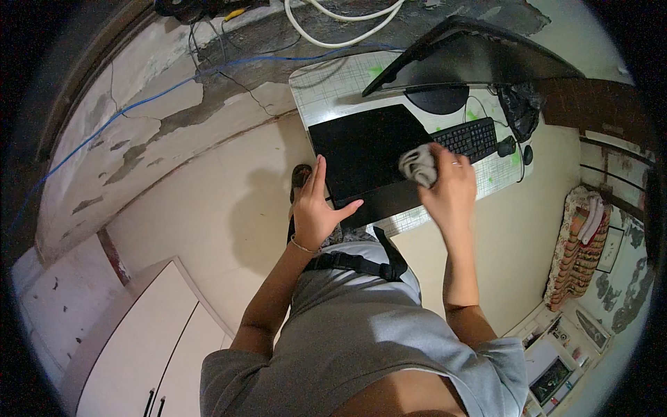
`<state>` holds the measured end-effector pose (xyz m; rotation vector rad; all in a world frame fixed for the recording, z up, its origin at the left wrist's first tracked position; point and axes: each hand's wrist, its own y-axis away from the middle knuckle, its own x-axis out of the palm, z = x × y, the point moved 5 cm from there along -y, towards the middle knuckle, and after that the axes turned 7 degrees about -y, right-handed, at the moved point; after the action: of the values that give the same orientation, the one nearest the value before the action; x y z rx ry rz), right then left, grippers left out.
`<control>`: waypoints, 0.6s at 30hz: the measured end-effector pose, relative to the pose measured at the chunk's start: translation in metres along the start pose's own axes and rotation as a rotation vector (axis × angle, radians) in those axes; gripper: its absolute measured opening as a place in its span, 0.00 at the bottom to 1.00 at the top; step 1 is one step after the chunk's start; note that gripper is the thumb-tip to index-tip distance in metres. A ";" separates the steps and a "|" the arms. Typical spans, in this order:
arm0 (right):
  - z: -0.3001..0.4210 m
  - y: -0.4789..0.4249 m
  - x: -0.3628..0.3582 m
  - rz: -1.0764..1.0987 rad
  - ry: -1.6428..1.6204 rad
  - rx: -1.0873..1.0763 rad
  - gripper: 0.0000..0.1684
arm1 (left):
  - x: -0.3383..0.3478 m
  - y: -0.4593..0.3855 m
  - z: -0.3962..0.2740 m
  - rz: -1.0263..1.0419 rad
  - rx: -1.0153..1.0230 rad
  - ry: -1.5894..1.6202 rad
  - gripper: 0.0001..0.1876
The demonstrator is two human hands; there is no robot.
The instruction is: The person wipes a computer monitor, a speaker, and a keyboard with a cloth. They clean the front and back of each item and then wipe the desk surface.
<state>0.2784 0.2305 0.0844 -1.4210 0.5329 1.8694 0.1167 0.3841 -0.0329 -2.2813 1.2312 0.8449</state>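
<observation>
A black rectangular box-like case (370,151) lies on the white patterned table (328,83) before me; what it is exactly I cannot tell. My left hand (318,211) rests against its near left edge, fingers extended and thumb spread, holding nothing. In my right hand (451,180) is a crumpled grey and white cloth (419,166), at the right edge of the case. Just beyond that hand sits a black keyboard (469,138).
A monitor (469,57) on a round black base (439,99) stands at the table's back. To the right are a black plastic bag (521,112) and a mouse (528,155). A blue cable (156,95) runs along the peeling wall. A cabinet (151,333) stands at lower left.
</observation>
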 end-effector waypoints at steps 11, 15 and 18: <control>0.089 -0.006 0.029 0.312 -0.278 -0.407 0.34 | 0.011 0.009 0.012 -0.009 -0.023 0.114 0.56; 0.058 -0.016 0.012 0.311 -0.319 -0.359 0.32 | 0.008 0.006 0.002 -0.005 0.020 -0.021 0.57; 0.010 -0.023 0.006 0.308 -0.204 -0.241 0.32 | 0.008 0.009 0.003 -0.018 0.001 -0.050 0.57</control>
<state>0.2879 0.2543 0.0837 -1.3333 0.4565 2.3616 0.1116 0.3767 -0.0411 -2.2530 1.1877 0.8899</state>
